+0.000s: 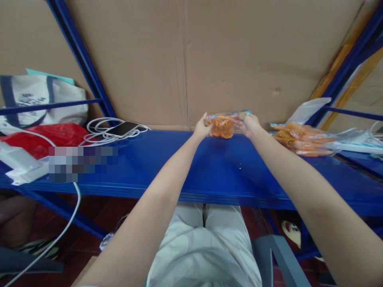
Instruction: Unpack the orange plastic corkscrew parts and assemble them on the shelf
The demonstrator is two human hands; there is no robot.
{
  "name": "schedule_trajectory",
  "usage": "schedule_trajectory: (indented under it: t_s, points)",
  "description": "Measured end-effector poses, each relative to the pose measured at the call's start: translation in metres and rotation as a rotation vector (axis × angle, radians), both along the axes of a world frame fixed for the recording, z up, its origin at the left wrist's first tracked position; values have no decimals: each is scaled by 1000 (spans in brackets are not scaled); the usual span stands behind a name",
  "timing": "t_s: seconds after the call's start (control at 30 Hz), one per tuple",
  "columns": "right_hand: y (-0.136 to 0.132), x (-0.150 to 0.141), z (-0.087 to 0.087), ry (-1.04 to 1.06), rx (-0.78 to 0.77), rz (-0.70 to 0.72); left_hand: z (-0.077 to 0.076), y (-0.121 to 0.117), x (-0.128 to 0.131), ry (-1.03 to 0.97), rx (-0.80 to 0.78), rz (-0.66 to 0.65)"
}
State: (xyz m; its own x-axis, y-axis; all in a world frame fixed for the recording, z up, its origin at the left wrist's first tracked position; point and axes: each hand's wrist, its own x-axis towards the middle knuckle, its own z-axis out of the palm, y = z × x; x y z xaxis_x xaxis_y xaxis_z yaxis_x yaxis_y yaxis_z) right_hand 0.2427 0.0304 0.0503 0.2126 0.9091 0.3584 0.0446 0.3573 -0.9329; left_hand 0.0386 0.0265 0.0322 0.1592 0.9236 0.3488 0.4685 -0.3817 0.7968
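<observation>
At the back of the blue shelf, a clear plastic bag with orange contents (222,128) is held up between my two hands. A colourful printed strip runs along its top edge. My left hand (203,126) pinches the bag's left side, thumb up. My right hand (247,122) has its fingers closed on the upper right part, by the printed strip. What kind of orange pieces are inside I cannot make out. Off to the right of my right hand lies a pile of clear bags with orange, cone-like pieces (302,139).
On the left of the blue shelf (167,159) are a phone (123,129), coiled white cable (98,129), red plastic bag (62,133), canvas bag (66,95) and white power strip (26,163). A cardboard wall (143,59) rises behind. Blue posts (80,59) stand at the sides.
</observation>
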Motion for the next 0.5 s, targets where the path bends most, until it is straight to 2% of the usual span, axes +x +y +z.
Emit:
schedule_trajectory:
  t_s: [0.1,0.27,0.4,0.5]
  points:
    - [-4,-6,-5,23,-20,36,-3,-4,-5,-62,-153,4]
    - [-5,-7,-9,71,-65,5,-4,-7,0,-72,-142,-11]
    - [3,-9,-11,99,-18,-213,-10,-5,23,-129,-60,97]
    - [6,-8,-13,127,-18,-321,-14,2,37,-145,-81,104]
